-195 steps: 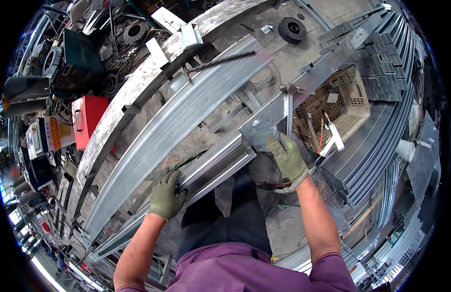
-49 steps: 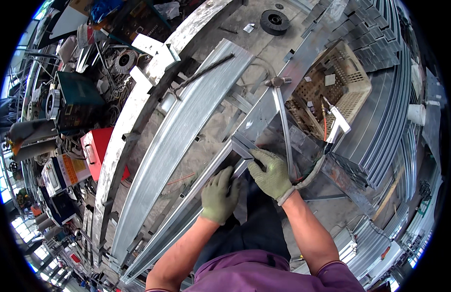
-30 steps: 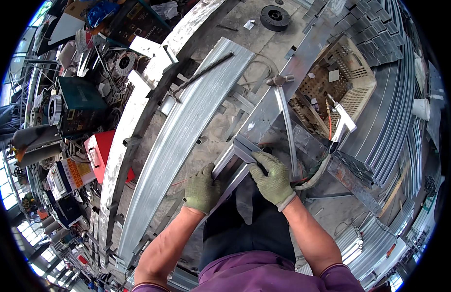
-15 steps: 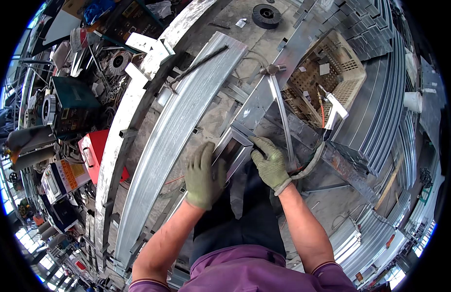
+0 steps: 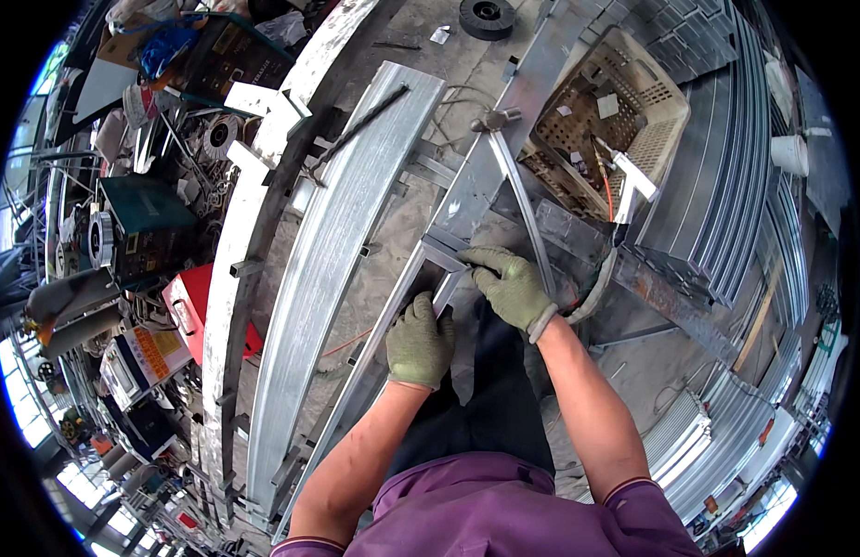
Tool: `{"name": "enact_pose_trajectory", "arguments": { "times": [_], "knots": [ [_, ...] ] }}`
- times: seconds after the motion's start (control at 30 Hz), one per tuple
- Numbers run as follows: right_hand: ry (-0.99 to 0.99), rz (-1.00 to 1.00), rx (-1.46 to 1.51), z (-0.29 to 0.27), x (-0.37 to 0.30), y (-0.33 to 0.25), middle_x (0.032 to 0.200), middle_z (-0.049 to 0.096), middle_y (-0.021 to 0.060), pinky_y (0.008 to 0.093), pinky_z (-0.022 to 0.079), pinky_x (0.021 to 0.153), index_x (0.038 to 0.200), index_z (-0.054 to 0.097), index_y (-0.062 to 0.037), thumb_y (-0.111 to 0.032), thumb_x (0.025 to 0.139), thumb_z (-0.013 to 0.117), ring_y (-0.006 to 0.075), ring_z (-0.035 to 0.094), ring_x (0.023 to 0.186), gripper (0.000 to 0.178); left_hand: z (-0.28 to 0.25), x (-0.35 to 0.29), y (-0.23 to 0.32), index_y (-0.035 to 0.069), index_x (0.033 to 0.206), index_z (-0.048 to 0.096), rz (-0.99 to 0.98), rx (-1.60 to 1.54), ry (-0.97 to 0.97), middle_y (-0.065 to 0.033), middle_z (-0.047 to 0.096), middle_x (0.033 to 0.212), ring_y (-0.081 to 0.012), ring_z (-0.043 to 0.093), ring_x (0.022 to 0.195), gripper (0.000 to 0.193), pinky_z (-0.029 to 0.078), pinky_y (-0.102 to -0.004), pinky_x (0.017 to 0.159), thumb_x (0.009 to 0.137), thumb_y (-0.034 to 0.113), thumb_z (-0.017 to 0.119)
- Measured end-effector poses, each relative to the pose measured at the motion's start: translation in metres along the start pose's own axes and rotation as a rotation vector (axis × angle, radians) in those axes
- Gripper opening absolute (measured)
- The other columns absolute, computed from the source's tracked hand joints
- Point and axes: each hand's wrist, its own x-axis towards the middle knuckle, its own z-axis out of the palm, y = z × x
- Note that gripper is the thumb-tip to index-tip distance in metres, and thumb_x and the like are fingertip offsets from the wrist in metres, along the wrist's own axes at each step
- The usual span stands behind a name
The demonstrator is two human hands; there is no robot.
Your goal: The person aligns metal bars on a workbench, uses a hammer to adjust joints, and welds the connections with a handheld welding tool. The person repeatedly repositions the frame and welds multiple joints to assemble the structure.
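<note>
A grey metal frame point(image 5: 385, 327) made of rectangular tubes runs away from me, with a short crosspiece point(image 5: 442, 255) at its far end. My left hand point(image 5: 419, 345), in a green work glove, has its fingers curled over the tube on the frame's right side, thumb beside it. In a matching glove, my right hand point(image 5: 512, 290) grips the frame's far right corner, index finger along the crosspiece and thumb below. Just beyond that hand lies a hammer point(image 5: 520, 200) with a long metal handle, its head on a wide steel beam point(image 5: 475, 190).
Left of the frame lies a wide galvanized channel point(image 5: 342, 213) with a dark rod on it. A plastic crate point(image 5: 667, 116) and a white-handled torch point(image 5: 632, 176) with its cable are at right. Stacked metal profiles point(image 5: 713, 186) lie beyond. A red box point(image 5: 202, 316) stands among clutter at left.
My left hand has gone from loosely spread at the frame's left side to curled over its right tube. My right hand stays at the corner, its index finger reaching further along the crosspiece.
</note>
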Motion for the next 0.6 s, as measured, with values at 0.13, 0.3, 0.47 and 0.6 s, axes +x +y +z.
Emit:
{"name": "enact_pose_trajectory", "arguments": {
  "times": [0.13, 0.3, 0.47, 0.6],
  "knots": [
    [-0.063, 0.14, 0.087, -0.008, 0.005, 0.008, 0.13, 0.078, 0.0158, 0.035, 0.057, 0.107, 0.13, 0.077, -0.0008, 0.001, 0.1, 0.062, 0.0248, 0.073, 0.121, 0.034, 0.002, 0.001, -0.007, 0.004, 0.122, 0.064, 0.033, -0.084, 0.034, -0.0212, 0.074, 0.093, -0.0443, 0.073, 0.084, 0.036, 0.056, -0.0564, 0.073, 0.095, 0.025, 0.075],
    [0.001, 0.152, 0.208, -0.017, -0.003, 0.028, 0.126, 0.08, 0.0119, 0.031, 0.058, 0.102, 0.135, 0.075, -0.0002, -0.005, 0.105, 0.064, 0.0166, 0.073, 0.115, 0.032, -0.009, 0.008, -0.018, 0.001, 0.119, 0.067, -0.031, -0.143, -0.169, -0.0186, 0.074, 0.082, -0.0407, 0.073, 0.076, 0.038, 0.056, -0.0506, 0.069, 0.096, 0.028, 0.08],
    [0.031, 0.215, 0.314, -0.018, -0.028, 0.046, 0.127, 0.079, 0.0112, 0.0298, 0.057, 0.101, 0.138, 0.073, 0.0021, -0.005, 0.105, 0.064, 0.0161, 0.072, 0.114, 0.035, -0.03, -0.005, -0.016, 0.001, 0.119, 0.067, -0.212, -0.175, -0.352, -0.0227, 0.077, 0.092, -0.0435, 0.075, 0.089, 0.049, 0.058, -0.0513, 0.081, 0.09, 0.038, 0.082],
    [0.115, 0.311, 0.361, -0.007, -0.057, 0.065, 0.119, 0.081, 0.0124, 0.0315, 0.059, 0.095, 0.13, 0.076, 0.0018, -0.008, 0.102, 0.069, 0.0178, 0.075, 0.107, 0.03, -0.035, -0.028, -0.026, 0.001, 0.112, 0.069, -0.241, -0.09, -0.325, -0.0243, 0.077, 0.087, -0.0484, 0.075, 0.087, 0.054, 0.06, -0.0534, 0.082, 0.085, 0.046, 0.084]
  ]
}}
